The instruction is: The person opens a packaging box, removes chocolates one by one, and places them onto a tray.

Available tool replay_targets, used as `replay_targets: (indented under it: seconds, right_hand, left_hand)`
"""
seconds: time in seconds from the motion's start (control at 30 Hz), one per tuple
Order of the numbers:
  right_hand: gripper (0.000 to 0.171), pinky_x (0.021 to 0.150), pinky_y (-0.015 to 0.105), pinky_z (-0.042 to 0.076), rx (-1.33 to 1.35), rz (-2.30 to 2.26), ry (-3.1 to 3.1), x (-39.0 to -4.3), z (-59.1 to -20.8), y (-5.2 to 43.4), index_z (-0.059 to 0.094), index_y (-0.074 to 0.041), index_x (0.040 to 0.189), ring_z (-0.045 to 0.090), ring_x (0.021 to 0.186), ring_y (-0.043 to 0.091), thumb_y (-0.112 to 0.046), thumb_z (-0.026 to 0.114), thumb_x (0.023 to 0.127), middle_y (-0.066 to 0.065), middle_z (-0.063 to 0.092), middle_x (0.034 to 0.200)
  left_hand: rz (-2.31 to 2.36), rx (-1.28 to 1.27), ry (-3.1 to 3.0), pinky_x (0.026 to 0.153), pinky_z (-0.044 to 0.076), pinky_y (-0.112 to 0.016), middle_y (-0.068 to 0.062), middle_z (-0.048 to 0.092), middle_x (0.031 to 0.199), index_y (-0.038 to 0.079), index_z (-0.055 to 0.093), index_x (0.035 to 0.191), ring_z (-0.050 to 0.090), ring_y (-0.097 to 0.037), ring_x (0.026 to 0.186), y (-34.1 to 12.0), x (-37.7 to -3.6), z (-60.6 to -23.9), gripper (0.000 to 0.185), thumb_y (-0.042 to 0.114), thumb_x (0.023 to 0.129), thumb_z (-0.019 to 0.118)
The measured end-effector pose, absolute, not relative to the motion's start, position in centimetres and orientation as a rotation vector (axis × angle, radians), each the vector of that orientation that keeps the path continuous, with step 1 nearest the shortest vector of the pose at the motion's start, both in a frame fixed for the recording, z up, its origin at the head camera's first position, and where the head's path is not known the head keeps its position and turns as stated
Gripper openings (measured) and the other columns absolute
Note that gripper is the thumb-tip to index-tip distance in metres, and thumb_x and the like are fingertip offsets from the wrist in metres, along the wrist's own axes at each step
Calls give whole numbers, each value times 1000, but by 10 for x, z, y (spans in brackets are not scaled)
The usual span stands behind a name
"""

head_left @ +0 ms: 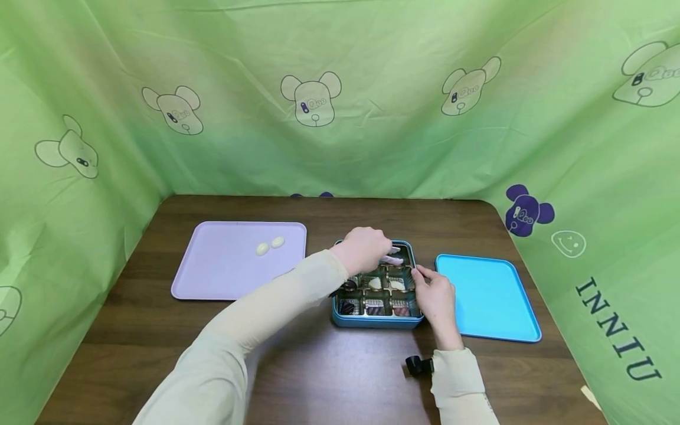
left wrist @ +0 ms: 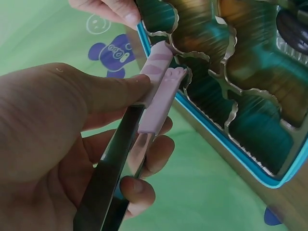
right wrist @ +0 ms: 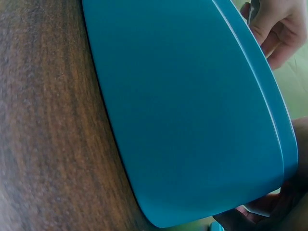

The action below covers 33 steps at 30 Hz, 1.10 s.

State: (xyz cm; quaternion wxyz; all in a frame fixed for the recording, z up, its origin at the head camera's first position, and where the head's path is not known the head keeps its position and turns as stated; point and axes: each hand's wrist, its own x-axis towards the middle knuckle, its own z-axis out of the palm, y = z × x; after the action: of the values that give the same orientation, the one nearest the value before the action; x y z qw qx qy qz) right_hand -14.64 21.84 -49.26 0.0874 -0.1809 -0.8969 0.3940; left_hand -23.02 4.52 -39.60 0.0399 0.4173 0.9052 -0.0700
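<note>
A teal tin box with gold paper cups sits at the middle of the table, holding several dark and white sweets. My left hand grips metal tongs with pink tips over the box's far right corner. In the left wrist view the pink tips lie close together at the box's rim, and I see nothing between them. My right hand holds the box's right edge with curled fingers. The right wrist view shows the box's teal wall.
A lilac tray lies to the left with two white sweets on it. A blue tray lies to the right of the box. Green printed cloth walls in the brown table on three sides.
</note>
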Motion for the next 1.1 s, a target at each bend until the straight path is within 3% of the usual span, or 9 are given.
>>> replay_targets:
  seconds: [0.3,0.47,0.7,1.1]
  right_hand:
    - [40,70,40,51,-559,1178,-2679,-146,-494,218,65,1,132,65,110,38,-27,57,104,24,66,125]
    - [39,68,39,49,-551,1167,-2671,-145,-494,219,66,1,130,65,108,38,-26,58,103,24,67,123]
    - [39,57,32,44,-535,1188,-2669,-145,-493,219,66,2,130,66,92,34,-24,58,104,26,68,120]
    - [38,63,33,49,-525,1171,-2661,-146,-491,219,67,1,129,68,102,36,-25,58,103,24,69,120]
  left_hand:
    - [-324,1243,2721,73,59,-37,2,70,114,22,71,121,68,-16,99,58,-232,-395,24,29,98,67]
    - [-383,1240,2707,72,59,-37,3,70,115,23,70,119,67,-16,98,66,-233,-393,23,32,98,65]
    - [-409,1216,2689,73,59,-38,4,69,116,24,71,115,66,-15,98,74,-234,-392,18,30,99,64]
    - [-472,1188,2664,75,59,-37,5,68,121,26,69,124,66,-15,102,83,-234,-388,25,30,101,60]
